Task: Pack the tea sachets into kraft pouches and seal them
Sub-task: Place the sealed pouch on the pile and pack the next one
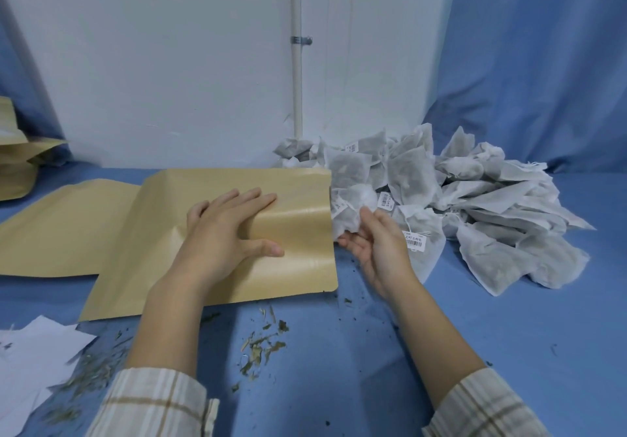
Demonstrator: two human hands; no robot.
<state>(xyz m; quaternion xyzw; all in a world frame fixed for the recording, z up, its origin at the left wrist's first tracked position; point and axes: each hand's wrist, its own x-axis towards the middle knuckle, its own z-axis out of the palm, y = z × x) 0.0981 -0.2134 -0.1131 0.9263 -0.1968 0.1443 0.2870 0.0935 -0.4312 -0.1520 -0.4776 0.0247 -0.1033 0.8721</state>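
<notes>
Kraft pouch (217, 219) lies flat on the blue surface (339, 351), its open mouth edge facing the pile of tea sachets (458, 206). Resting on top of that pouch is the left hand (224, 229), fingers (251, 199) straight and spread, palm down, thumb pointing toward the mouth edge. Just beside the mouth edge, the right hand (376, 243) is turned palm up, its fingers curled around one white tea sachet (353, 209) that touches the pouch's edge; whether any of the sachet is already inside the pouch cannot be told. A second flat kraft pouch (64, 229) lies partly under the first one, on the side away from the pile. Farther beyond it, more kraft pouches (17, 161) stand at the frame's edge. Nearer the person than the pouch, loose tea leaf crumbs (261, 345) are scattered on the surface, with white paper pieces (34, 355) beside them. Both wrists show striped sleeves (152, 402).
</notes>
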